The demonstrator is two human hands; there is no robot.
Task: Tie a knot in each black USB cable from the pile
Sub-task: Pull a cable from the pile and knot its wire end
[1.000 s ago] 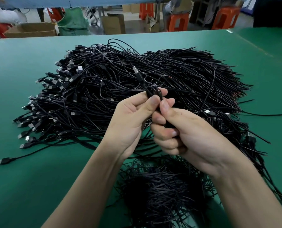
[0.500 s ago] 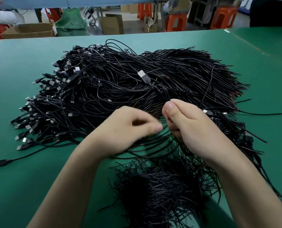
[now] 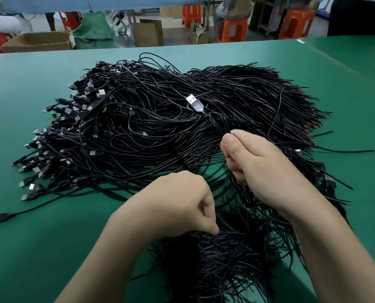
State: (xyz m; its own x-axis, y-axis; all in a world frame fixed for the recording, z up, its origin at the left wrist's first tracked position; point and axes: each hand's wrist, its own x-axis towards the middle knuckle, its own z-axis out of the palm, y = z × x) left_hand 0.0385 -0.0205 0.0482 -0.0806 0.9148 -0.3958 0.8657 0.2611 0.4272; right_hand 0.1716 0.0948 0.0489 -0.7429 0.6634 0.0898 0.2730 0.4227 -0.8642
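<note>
Left grip [image 3: 173, 204] lower — cable [image 3: 215, 124] in right [image 3: 254, 169]

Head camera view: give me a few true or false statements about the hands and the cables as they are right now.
1. The right hand pinches a black cable that runs up to a silver-tipped USB plug. True.
2. The table is red. False: it is green.
3. Most plug ends in the pile lie toward the person's left. True.
4. The left hand lies flat and open on bare table. False: its fingers are curled, and it sits at the near bundle of cable ends.
5. Orange stools stand beyond the table. True.
</note>
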